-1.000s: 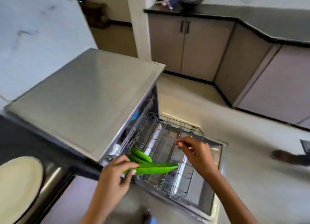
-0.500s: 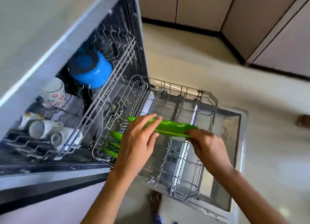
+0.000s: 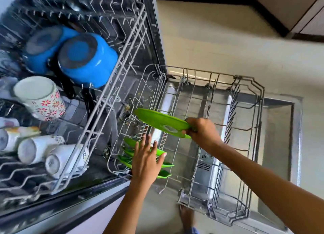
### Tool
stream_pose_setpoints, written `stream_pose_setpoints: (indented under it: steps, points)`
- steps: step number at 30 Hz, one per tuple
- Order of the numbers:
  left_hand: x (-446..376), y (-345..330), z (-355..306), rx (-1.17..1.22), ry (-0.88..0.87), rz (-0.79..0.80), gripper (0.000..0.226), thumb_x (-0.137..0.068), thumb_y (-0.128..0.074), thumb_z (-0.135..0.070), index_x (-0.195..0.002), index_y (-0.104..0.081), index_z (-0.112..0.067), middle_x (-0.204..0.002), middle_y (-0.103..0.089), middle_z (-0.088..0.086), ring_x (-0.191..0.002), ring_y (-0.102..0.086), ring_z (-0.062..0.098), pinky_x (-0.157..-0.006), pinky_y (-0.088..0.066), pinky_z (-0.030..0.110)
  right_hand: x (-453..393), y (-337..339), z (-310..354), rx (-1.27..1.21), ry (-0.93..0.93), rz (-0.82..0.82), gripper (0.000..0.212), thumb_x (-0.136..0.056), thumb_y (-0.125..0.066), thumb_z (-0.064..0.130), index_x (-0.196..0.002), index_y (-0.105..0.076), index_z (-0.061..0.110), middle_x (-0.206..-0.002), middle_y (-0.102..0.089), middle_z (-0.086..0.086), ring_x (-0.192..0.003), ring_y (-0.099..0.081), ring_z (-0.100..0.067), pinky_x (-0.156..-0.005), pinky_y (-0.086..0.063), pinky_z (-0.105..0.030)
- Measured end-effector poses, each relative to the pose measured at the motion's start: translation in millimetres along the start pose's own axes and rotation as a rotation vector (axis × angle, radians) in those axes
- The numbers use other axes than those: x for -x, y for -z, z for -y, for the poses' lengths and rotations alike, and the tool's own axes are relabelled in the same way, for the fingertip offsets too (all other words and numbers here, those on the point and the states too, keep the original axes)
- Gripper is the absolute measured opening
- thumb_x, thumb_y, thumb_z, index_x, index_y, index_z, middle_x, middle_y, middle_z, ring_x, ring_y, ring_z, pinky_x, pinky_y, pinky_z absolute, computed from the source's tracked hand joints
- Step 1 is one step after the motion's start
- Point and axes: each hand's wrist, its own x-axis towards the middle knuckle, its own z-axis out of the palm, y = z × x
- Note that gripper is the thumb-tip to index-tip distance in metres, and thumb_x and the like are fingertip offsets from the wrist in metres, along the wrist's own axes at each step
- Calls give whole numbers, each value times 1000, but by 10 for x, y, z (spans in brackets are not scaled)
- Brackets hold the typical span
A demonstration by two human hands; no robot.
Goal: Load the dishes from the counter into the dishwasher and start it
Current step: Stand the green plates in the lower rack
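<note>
Dishwasher loading is under way, with the lower rack (image 3: 243, 121) drawn out over the open door (image 3: 280, 121). Nearest the camera, a bare foot (image 3: 186, 216) shows on the floor just below the rack's front corner. The left hand (image 3: 146, 160) hovers flat with fingers spread and relaxed, gripping nothing, directly above several green plates (image 3: 165, 164) that stand on edge in the rack's left rows; whether the fingertips touch them I cannot tell. Just beyond, the right hand (image 3: 203, 131) pinches the near end of a green plate (image 3: 160, 120), thumb and fingers curled round its rim, and holds it tilted above the rack tines, apart from the standing plates. To the left, the upper rack (image 3: 112, 76) carries white mugs (image 3: 50, 153) lying on their sides, a floral mug (image 3: 39, 97) turned mouth outward behind them, and two blue pots (image 3: 87, 58) bottom up farther back. Beyond the rack lies pale floor (image 3: 228, 37), bordered at the far edge by cabinets (image 3: 289, 7) with a dark plinth.
</note>
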Motion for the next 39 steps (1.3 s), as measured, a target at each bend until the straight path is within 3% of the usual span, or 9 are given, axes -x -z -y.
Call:
stream_pose_setpoints:
  steps: [5,10,12,22,28,32,34,39]
  points:
    - [49,-12,50,0,62,-34,57,-73,-76,-35,-117,-64,-1,-133,-51,22,-121,-51,37,-97,-40,54,-243,-245,67,-52,-13,139,13,-83,-64,20,-91,-64,9,-88,-66,-13,-93,-58,-34,-61,-23,-26]
    - [202,-90,123,31,30,-68,58,-88,-38,-38,-133,-50,-4,-144,-40,17,-132,-39,31,-111,-25,43,-333,-421,88,-71,-14,235,13,-83,-65,17,-92,-63,7,-90,-66,-16,-92,-58,-34,-66,-31,-28]
    - [262,-101,153,67,19,-76,59,-89,-34,-34,-137,-45,-3,-146,-36,15,-134,-35,29,-110,-20,40,-343,-498,69,-80,-29,264,13,-82,-66,16,-91,-64,7,-91,-66,-17,-92,-58,-35,-69,-37,-31]
    - [309,-128,257,158,-21,-107,58,-85,-35,-21,-142,-38,-8,-151,-30,7,-139,-27,22,-110,-21,39,-423,-645,106,-139,-72,307,18,-80,-68,16,-94,-67,5,-92,-68,-18,-93,-61,-33,-76,-44,-31]
    - [309,-131,262,193,-27,-90,60,-83,-37,-19,-143,-35,-9,-152,-29,6,-140,-23,19,-107,-23,41,-376,-772,65,-81,-54,296,14,-82,-66,15,-93,-65,6,-92,-67,-17,-91,-61,-33,-73,-43,-32]
    - [305,-134,258,235,-33,-93,70,-80,-60,-6,-145,-33,-10,-153,-26,5,-141,-22,19,-107,-23,42,-236,-915,-14,-76,-94,221,2,-82,-62,11,-81,-62,12,-77,-67,-11,-82,-62,-33,-65,-39,-29]
    - [305,-125,249,248,-27,-78,79,-74,-68,-3,-144,-33,-10,-153,-27,6,-141,-21,19,-108,-22,42,-167,-994,-21,-69,-105,204,6,-83,-61,13,-77,-60,15,-74,-65,-12,-81,-61,-36,-64,-39,-30]
    - [309,-118,248,256,-26,-68,83,-71,-69,0,-145,-32,-10,-154,-24,5,-142,-17,18,-110,-18,40,-128,-1131,28,-1,-115,247,13,-86,-54,13,-93,-65,15,-86,-66,-20,-85,-61,-38,-68,-44,-35]
